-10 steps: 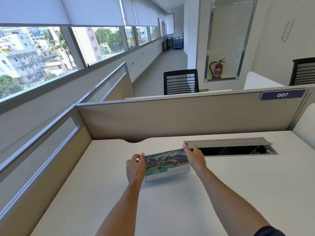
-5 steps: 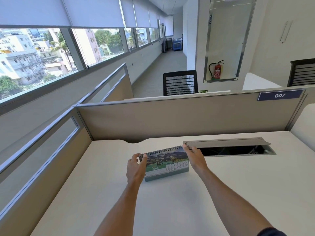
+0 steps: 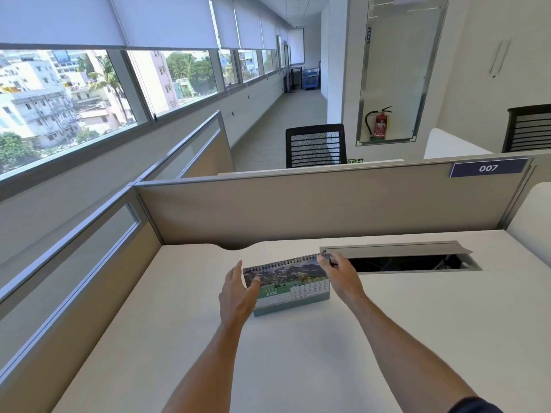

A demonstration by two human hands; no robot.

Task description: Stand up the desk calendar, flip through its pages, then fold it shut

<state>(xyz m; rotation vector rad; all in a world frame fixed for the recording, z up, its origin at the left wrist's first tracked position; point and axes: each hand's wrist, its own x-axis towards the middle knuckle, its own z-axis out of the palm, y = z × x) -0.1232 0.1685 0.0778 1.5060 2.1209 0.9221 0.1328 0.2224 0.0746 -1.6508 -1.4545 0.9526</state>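
A spiral-bound desk calendar stands upright on the white desk, showing a mountain photo and a green June page. My right hand pinches the top right corner at the spiral wire. My left hand is at the calendar's left edge, thumb resting on the front page, fingers spread and reaching behind the edge. The calendar's grey base rests on the desk.
An open cable tray with a raised grey lid lies just behind my right hand. Beige partition panels wall the desk at the back and left. A black mesh chair stands beyond the partition.
The calendar has gone from tilted low in both hands to standing on its base. My left hand has loosened and its fingers have spread; my right hand stays on the top right corner.
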